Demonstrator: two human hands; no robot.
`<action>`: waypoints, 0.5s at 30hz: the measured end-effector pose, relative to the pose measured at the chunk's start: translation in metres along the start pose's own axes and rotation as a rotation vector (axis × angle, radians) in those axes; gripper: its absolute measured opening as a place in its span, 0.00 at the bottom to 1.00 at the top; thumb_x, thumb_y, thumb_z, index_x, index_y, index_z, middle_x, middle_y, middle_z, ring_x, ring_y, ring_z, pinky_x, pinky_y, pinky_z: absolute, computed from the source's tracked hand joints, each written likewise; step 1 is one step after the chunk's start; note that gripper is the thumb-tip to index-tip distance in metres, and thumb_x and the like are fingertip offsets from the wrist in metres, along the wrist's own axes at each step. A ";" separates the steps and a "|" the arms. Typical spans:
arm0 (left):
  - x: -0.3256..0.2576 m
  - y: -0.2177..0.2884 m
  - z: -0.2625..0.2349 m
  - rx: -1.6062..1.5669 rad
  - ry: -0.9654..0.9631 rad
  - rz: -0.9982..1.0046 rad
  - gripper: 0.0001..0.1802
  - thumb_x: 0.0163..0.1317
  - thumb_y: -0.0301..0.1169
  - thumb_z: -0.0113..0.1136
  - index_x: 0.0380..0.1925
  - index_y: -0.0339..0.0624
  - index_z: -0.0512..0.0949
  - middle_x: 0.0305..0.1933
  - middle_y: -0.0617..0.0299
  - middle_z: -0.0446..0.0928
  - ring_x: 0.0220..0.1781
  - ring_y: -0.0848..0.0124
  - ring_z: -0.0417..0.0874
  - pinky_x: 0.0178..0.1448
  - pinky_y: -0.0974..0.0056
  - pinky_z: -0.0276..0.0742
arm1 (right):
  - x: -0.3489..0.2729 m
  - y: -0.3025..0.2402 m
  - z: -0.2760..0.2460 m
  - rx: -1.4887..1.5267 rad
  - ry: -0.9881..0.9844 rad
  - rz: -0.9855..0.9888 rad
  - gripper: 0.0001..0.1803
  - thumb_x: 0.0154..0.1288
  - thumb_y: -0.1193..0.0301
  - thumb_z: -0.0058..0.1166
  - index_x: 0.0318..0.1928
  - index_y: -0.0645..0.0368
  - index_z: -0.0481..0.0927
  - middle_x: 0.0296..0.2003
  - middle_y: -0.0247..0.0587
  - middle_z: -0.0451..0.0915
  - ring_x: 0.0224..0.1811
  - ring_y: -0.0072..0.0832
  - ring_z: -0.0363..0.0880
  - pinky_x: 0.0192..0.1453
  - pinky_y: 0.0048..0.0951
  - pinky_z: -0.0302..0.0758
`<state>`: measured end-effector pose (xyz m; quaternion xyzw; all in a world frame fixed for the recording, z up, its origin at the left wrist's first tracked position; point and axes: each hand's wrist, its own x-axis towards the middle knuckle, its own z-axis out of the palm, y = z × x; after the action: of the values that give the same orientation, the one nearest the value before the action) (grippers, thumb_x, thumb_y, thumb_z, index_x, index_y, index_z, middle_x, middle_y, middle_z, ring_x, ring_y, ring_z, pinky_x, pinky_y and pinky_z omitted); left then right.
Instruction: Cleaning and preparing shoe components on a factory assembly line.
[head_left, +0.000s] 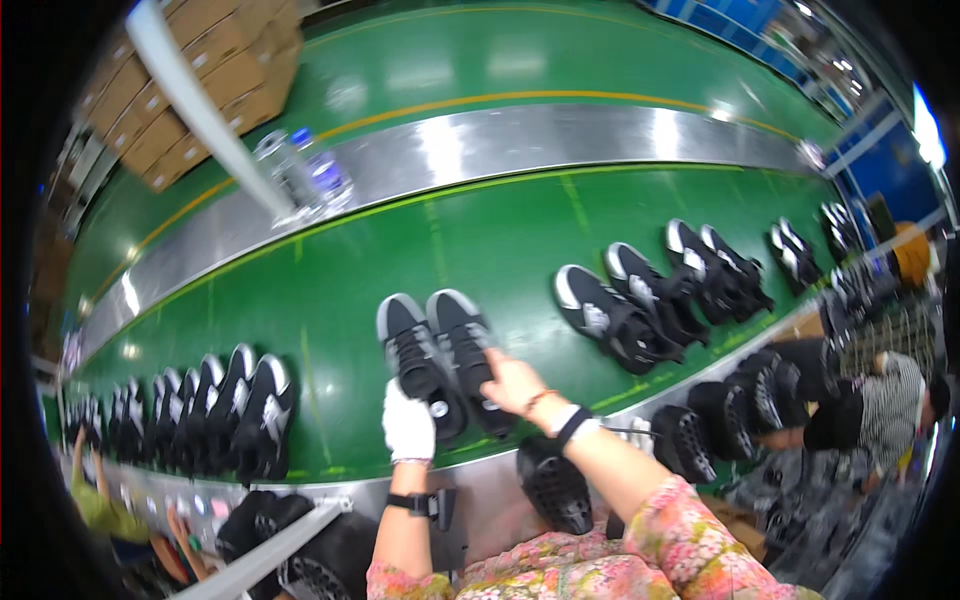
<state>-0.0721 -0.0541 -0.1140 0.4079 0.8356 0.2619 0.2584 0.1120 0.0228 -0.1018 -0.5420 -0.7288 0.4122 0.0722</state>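
The gloved left hand (408,424) partly hides one black shoe (414,358).

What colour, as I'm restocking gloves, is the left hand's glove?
The glove is white, best seen in the head view.

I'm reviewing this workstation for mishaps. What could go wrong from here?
The bare right hand might smudge the black-and-grey shoe it is at; only the left hand wears a glove. The clear bottles on the metal ledge could spill if knocked over.
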 end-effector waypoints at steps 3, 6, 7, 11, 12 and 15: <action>-0.003 -0.007 -0.009 -0.032 0.005 0.030 0.25 0.63 0.36 0.51 0.58 0.35 0.68 0.52 0.39 0.75 0.53 0.44 0.76 0.58 0.50 0.71 | 0.003 -0.010 0.013 0.089 0.100 -0.044 0.33 0.55 0.66 0.54 0.58 0.72 0.64 0.44 0.69 0.77 0.48 0.57 0.77 0.54 0.46 0.73; -0.011 -0.030 -0.007 0.213 0.337 0.178 0.28 0.62 0.36 0.55 0.60 0.33 0.66 0.58 0.39 0.71 0.58 0.46 0.73 0.63 0.51 0.66 | -0.009 -0.015 -0.017 0.075 0.130 -0.095 0.24 0.58 0.67 0.52 0.50 0.72 0.71 0.38 0.65 0.80 0.43 0.57 0.79 0.50 0.46 0.76; -0.019 -0.017 -0.015 0.207 0.431 0.303 0.26 0.61 0.35 0.55 0.58 0.34 0.69 0.56 0.40 0.72 0.57 0.47 0.74 0.62 0.51 0.67 | -0.017 -0.008 -0.035 -0.081 0.218 -0.094 0.19 0.59 0.67 0.51 0.46 0.69 0.73 0.36 0.64 0.80 0.42 0.53 0.80 0.48 0.45 0.77; -0.066 0.056 -0.041 0.259 0.019 0.537 0.12 0.58 0.29 0.59 0.41 0.38 0.79 0.45 0.51 0.78 0.47 0.53 0.77 0.55 0.51 0.71 | -0.045 0.050 -0.123 -0.737 0.666 0.199 0.08 0.58 0.71 0.49 0.37 0.58 0.78 0.30 0.49 0.80 0.34 0.43 0.81 0.39 0.39 0.79; -0.075 0.061 -0.035 0.397 -0.050 0.683 0.15 0.56 0.32 0.61 0.43 0.41 0.78 0.40 0.53 0.79 0.44 0.54 0.78 0.55 0.52 0.71 | -0.052 0.059 -0.140 -0.767 0.636 0.338 0.10 0.62 0.69 0.50 0.42 0.55 0.79 0.37 0.48 0.78 0.37 0.43 0.78 0.41 0.39 0.78; -0.073 0.069 -0.005 0.326 -0.014 0.903 0.08 0.55 0.32 0.54 0.33 0.43 0.77 0.27 0.56 0.75 0.33 0.56 0.76 0.38 0.53 0.70 | -0.059 0.117 -0.167 -0.637 0.515 0.725 0.19 0.65 0.67 0.49 0.56 0.38 0.75 0.59 0.55 0.65 0.59 0.52 0.67 0.57 0.44 0.72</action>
<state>0.0015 -0.0780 -0.0499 0.7670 0.6034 0.2108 0.0569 0.3134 0.0684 -0.0530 -0.8369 -0.5429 0.0236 -0.0658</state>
